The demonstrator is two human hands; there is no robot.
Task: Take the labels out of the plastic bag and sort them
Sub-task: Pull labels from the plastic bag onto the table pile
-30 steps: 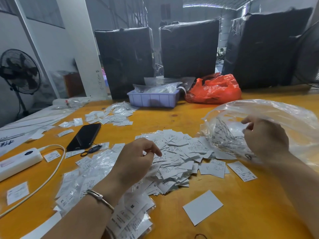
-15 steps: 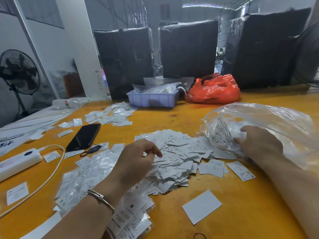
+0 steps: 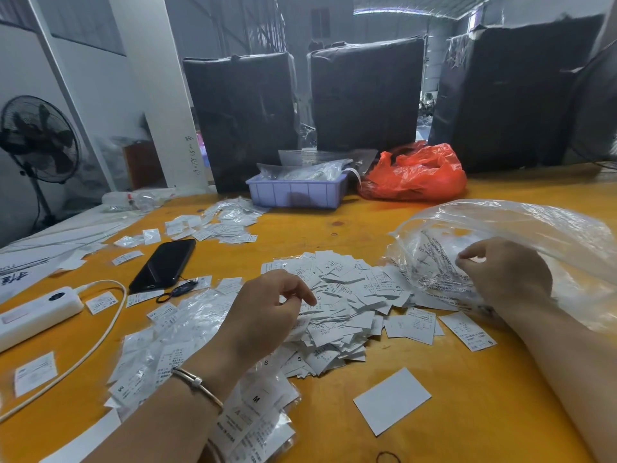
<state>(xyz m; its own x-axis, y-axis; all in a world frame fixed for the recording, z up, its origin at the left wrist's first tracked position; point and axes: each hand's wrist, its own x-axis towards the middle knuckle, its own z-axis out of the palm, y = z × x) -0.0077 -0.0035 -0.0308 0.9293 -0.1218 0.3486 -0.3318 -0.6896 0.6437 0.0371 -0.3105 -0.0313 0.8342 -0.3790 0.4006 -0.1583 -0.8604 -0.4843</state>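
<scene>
Plastic bag pinched by our right hand; left hand, loosely curled, rests on labels; next, empty remainder.

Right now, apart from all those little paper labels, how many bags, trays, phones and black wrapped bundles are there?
Big bags: 2, one clear plastic bag, one red bag
Tray: 1, lilac
Phone: 1, black
Black bundles: 3
Total: 7
</scene>
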